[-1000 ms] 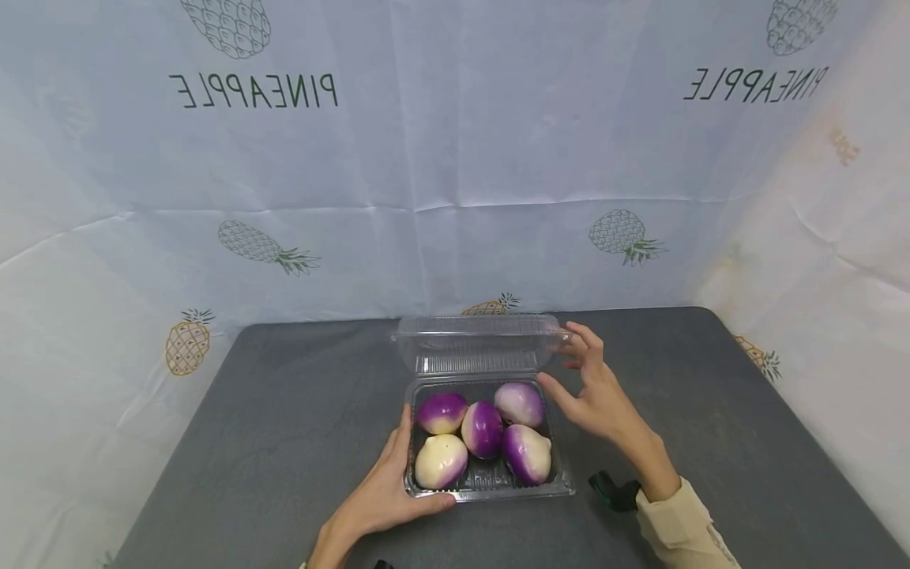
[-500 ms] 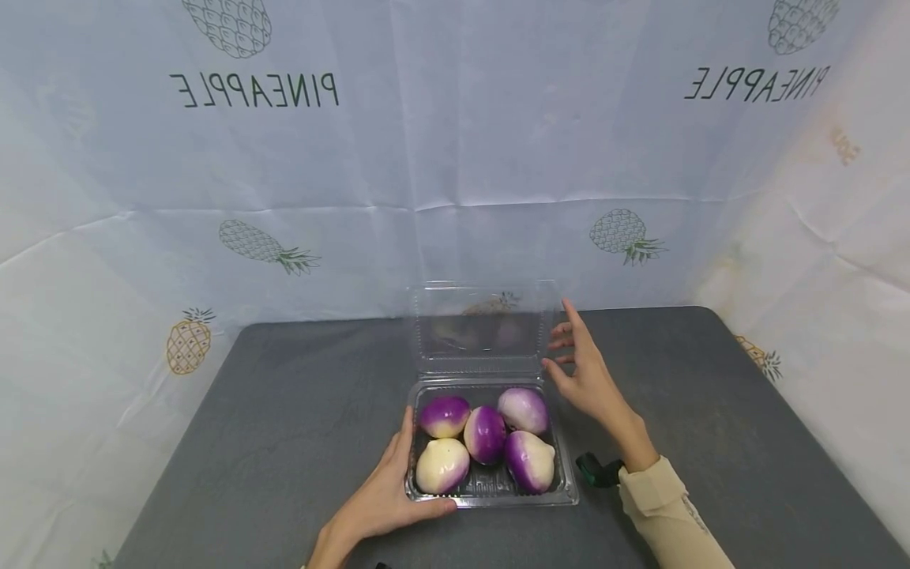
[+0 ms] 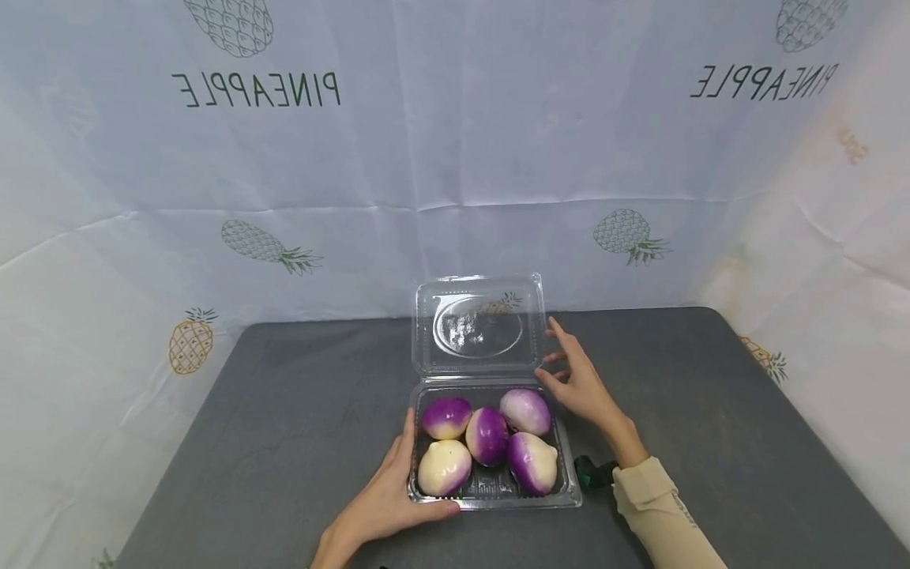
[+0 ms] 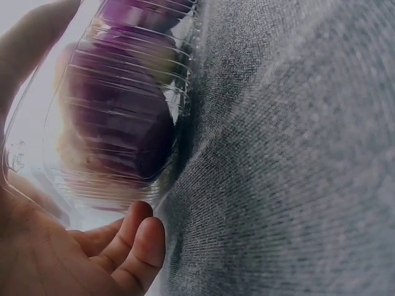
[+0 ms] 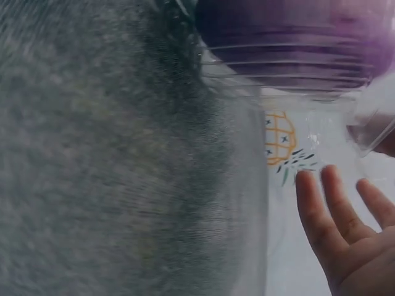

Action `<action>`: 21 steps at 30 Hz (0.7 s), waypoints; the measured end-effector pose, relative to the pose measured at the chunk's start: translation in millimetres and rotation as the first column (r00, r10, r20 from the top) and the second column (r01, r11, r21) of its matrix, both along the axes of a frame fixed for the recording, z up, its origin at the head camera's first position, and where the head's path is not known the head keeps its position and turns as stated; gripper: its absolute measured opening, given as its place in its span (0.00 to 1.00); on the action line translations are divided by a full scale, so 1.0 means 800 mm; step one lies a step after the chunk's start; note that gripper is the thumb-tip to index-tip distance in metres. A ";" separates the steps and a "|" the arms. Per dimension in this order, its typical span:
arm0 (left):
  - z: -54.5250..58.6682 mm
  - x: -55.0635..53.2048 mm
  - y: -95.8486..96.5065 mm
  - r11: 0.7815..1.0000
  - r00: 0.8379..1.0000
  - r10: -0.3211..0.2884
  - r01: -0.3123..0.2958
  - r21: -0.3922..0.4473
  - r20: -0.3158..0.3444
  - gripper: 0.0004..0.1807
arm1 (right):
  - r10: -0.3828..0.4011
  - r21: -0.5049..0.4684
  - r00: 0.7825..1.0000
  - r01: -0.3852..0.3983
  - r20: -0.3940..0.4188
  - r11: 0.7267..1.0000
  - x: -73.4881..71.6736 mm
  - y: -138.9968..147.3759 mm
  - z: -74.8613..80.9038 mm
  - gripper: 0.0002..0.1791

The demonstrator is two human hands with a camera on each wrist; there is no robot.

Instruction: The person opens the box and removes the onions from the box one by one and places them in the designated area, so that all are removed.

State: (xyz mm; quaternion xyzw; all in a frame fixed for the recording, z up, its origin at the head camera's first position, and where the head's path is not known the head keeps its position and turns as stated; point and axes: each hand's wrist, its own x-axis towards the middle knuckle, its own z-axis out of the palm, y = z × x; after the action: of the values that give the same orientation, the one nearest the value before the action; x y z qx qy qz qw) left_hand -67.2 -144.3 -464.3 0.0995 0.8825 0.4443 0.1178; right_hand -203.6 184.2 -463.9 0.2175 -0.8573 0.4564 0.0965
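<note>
A clear plastic clamshell container (image 3: pixel 498 503) sits on the dark table, its lid (image 3: pixel 478 324) raised and leaning back. Inside lie several glossy purple-and-cream turnips (image 3: pixel 487 436). My left hand (image 3: pixel 387 490) grips the container's front left corner, thumb along the front edge and fingers against the left side. Through the ribbed wall in the left wrist view, a purple turnip (image 4: pixel 117 117) shows close to that hand. My right hand (image 3: pixel 583 387) is beside the lid's right edge, fingers spread and relaxed. In the right wrist view its fingers (image 5: pixel 321 216) point toward the container.
The dark grey cloth-covered table (image 3: pixel 306 411) extends to both sides. A white curtain (image 3: pixel 455 142) printed with pineapples rises right behind its back edge. A dark wrist strap (image 3: pixel 593 472) hangs at the right wrist.
The lid has swung up and back from tilting over the container to leaning open. My right hand has moved slightly left alongside it. The left hand keeps its grip.
</note>
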 end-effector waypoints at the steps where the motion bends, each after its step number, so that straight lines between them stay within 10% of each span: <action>1: 0.000 0.000 0.000 1.000 1.000 0.001 -0.001 0.001 0.000 0.81 | 0.000 -0.006 1.000 0.000 0.020 1.000 0.000 0.001 -0.002 0.50; 21: 0.002 0.003 0.000 1.000 1.000 -0.023 0.023 -0.001 0.017 0.80 | -0.026 0.122 0.983 0.004 0.181 0.993 0.008 0.009 -0.013 0.31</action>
State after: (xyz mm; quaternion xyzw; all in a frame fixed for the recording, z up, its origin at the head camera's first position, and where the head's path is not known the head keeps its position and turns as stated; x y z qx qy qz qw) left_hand -64.8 -144.1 -462.5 0.1056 0.8805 0.4434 0.1304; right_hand -197.6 191.0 -474.6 0.1737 -0.8902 0.4210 0.0077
